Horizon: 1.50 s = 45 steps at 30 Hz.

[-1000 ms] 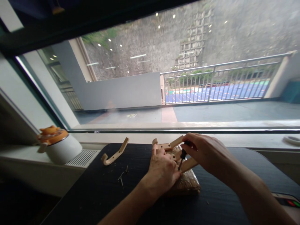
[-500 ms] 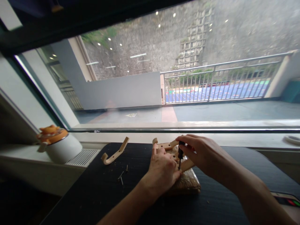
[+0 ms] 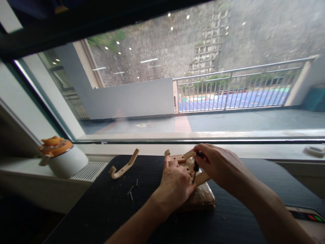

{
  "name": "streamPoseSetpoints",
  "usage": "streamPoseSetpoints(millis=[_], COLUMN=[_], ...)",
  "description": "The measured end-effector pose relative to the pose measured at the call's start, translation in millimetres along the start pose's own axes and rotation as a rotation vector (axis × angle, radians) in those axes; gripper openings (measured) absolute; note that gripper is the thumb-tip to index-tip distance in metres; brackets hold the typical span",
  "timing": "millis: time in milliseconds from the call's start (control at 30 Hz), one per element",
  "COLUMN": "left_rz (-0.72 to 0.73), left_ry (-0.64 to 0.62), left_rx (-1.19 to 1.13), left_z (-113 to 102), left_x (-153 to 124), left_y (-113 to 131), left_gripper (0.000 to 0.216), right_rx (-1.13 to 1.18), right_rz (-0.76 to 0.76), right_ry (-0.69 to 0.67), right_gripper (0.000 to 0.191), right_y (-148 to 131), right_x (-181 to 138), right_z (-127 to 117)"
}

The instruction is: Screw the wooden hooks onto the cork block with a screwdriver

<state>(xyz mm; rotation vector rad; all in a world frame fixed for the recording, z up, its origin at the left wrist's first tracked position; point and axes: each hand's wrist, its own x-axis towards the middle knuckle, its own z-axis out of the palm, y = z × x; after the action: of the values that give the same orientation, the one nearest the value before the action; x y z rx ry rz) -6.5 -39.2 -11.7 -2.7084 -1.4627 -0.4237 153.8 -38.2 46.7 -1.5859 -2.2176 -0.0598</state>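
Note:
My right hand [image 3: 218, 162] is closed round the black handle of a screwdriver [image 3: 196, 166], held slightly tilted with its shaft pointing down. The tip meets a pale wooden hook [image 3: 203, 178] beside my left thumb. My left hand [image 3: 175, 183] is closed over the wooden pieces, pressing them onto a brown block in shiny clear wrap [image 3: 204, 198]. Farther back on the block, another wooden hook [image 3: 177, 158] shows dark holes. Part of the pieces is hidden under my left fingers. Apart on the left lies a loose wooden hook [image 3: 124, 169], with several screws [image 3: 130, 195] in front of it.
The dark table [image 3: 96, 210] stands against a white windowsill [image 3: 149, 149]. A white pot with an orange animal-shaped lid [image 3: 67, 161] sits on the sill at left. At right are a white ring [image 3: 315, 151] and a device with red and green lights [image 3: 308, 216].
The screwdriver's handle has tilted a little to the right along with my right hand. My left hand keeps its place on the wooden pieces.

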Motion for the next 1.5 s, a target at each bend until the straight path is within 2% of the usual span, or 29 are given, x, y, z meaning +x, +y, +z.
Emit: streamPoseSetpoints(millis=[233, 400, 767, 933, 1133, 1500], left_rz=[-0.007, -0.003, 0.004, -0.005, -0.008, -0.018], left_ry=[0.009, 0.011, 0.023, 0.019, 0.022, 0.013], left_rx=[-0.004, 0.013, -0.006, -0.019, -0.026, -0.011], left_z=[-3.1, -2.9, -0.6, -0.3, -1.5, 0.4], left_x=[0.4, 0.0, -0.4, -0.2, 0.2, 1.1], left_y=[2.2, 2.4, 1.0, 1.2, 2.0, 0.6], left_gripper=[0.023, 0.022, 0.020, 0.019, 0.021, 0.019], right_rx=[0.101, 0.060, -0.045, -0.043, 0.097, 0.036], right_rz=[-0.127, -0.099, -0.028, -0.027, -0.140, -0.051], right_ry=[-0.078, -0.062, -0.067, -0.051, -0.054, -0.067], right_gripper=[0.024, 0.029, 0.018, 0.024, 0.031, 0.027], right_y=[-10.9, -8.9, -2.9, -4.2, -9.1, -0.6], right_x=[-4.5, -3.0, 1.4, -0.3, -4.1, 0.8], right_z=[1.1, 3.9, 1.7, 2.3, 6.9, 6.1])
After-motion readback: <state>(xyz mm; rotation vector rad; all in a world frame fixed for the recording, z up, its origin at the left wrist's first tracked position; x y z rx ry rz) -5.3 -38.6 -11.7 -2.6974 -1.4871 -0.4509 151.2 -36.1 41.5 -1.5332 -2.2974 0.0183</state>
